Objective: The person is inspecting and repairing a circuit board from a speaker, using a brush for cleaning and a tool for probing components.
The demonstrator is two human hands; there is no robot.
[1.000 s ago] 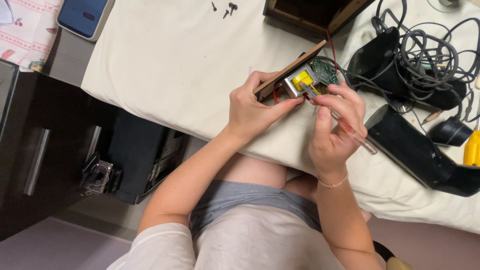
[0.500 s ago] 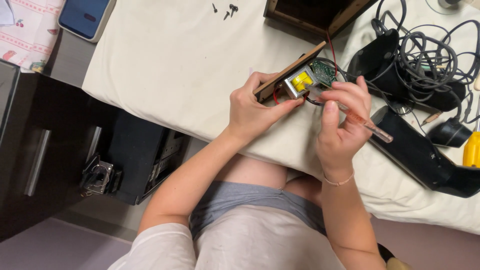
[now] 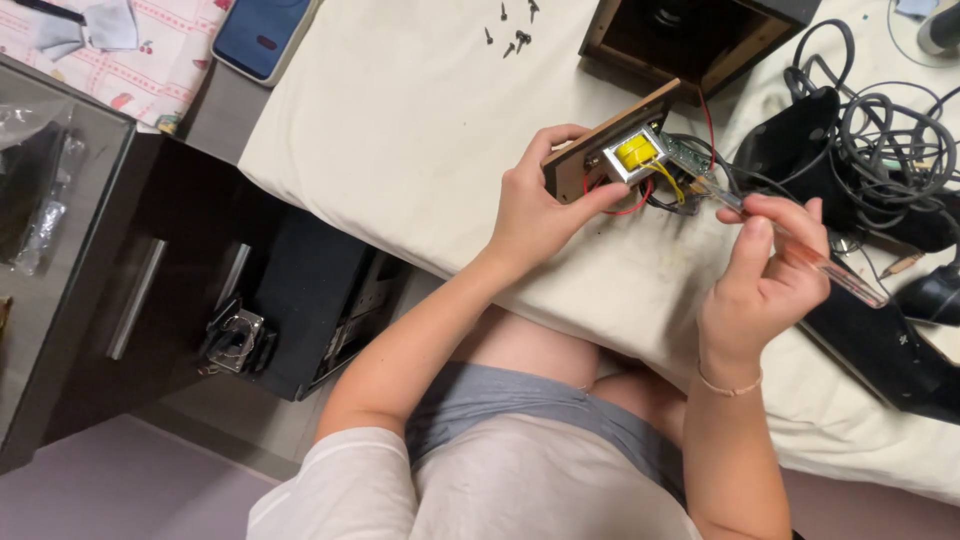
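1. Left hand (image 3: 535, 215) had its fingers clamped round the edge of a wooden panel (image 3: 600, 145), tilted up off the bed (image 3: 400, 130), with a yellow-taped transformer (image 3: 635, 153) and a small board (image 3: 690, 155) on its inner face.
2. Right hand (image 3: 765, 280) pinched a clear-handled screwdriver (image 3: 790, 245), tip just past the fingers and close by the board, near the red and yellow wires (image 3: 640, 195).
3. Looked like the probing or unscrewing step. I'd guess the next move needed the tip seated square and the panel kept steady.
4. Loose screws (image 3: 515, 35) lay well beyond the left fingers.
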